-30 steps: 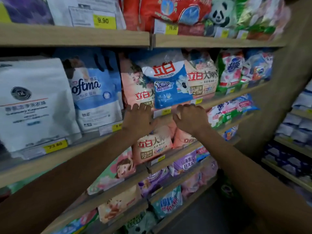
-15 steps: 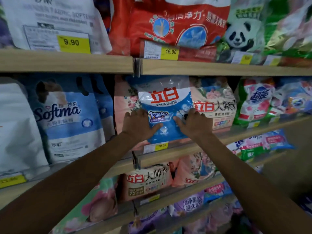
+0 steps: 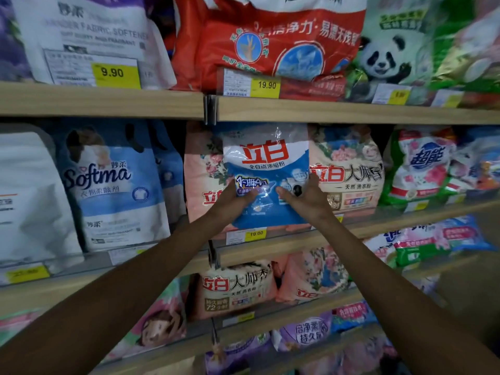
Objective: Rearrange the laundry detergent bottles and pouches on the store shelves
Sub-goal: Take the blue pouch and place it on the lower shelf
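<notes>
Grip is two-handed: the left hand (image 3: 234, 195) and the right hand (image 3: 307, 197) both hold the blue pouch (image 3: 266, 163) by its lower half, with the fingers curled on its two sides and the thumbs near each other on the front. The pouch is upright in front of the row on the middle shelf (image 3: 359, 231). I cannot tell if its bottom edge rests on the board or hangs just above it.

The first risk, I think, is a slip. The film of the pouch is glossy and creased, and both hands sit low, so the upper half is free. If the hold loosens, the top can fold forward and the pouch can slide out toward six o'clock, past the price tag (image 3: 254, 234) and onto the cream pouch (image 3: 236, 288) on the shelf below.

The second risk comes from the neighbours. At nine o'clock a pink pouch (image 3: 201, 169) touches the blue one from behind, and at three o'clock a flowered pouch (image 3: 349, 169) stands just beside it. A hard push inward can tip these soft packs or press them out of line. A pull outward can drag one of them forward with it.

At twelve o'clock the upper shelf (image 3: 338, 110) is near the top seam. If the pouch goes up too far, the seam can catch under this board. A low move can also knock the price tag loose.
</notes>
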A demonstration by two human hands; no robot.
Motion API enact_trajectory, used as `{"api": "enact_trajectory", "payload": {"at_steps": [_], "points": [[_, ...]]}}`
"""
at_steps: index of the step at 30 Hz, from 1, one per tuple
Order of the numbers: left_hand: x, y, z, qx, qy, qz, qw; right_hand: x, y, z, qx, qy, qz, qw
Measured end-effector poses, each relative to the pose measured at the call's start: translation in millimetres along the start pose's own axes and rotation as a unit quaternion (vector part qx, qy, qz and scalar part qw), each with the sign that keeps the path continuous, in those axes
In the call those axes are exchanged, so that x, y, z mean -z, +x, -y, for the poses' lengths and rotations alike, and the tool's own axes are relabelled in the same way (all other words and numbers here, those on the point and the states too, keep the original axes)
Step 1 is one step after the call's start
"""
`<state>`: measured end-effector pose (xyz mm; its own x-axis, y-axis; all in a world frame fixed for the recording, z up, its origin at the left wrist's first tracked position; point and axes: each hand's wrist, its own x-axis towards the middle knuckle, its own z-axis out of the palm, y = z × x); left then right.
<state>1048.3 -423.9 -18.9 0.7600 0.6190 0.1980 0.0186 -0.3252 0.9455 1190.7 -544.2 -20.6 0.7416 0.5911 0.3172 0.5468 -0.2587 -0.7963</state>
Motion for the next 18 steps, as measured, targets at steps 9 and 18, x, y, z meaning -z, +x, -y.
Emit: {"api": "enact_trajectory", "payload": {"at_steps": [9, 18], "points": [[19, -42, -1, -0.029, -0.027, -0.053, 0.998, -7, -28, 11, 0.012, 0.114, -0.032, 0.993], [55, -144, 31, 0.035, -0.060, -0.062, 0.996, -43, -133, 31, -0.017, 0.051, -0.031, 0.998]]}}
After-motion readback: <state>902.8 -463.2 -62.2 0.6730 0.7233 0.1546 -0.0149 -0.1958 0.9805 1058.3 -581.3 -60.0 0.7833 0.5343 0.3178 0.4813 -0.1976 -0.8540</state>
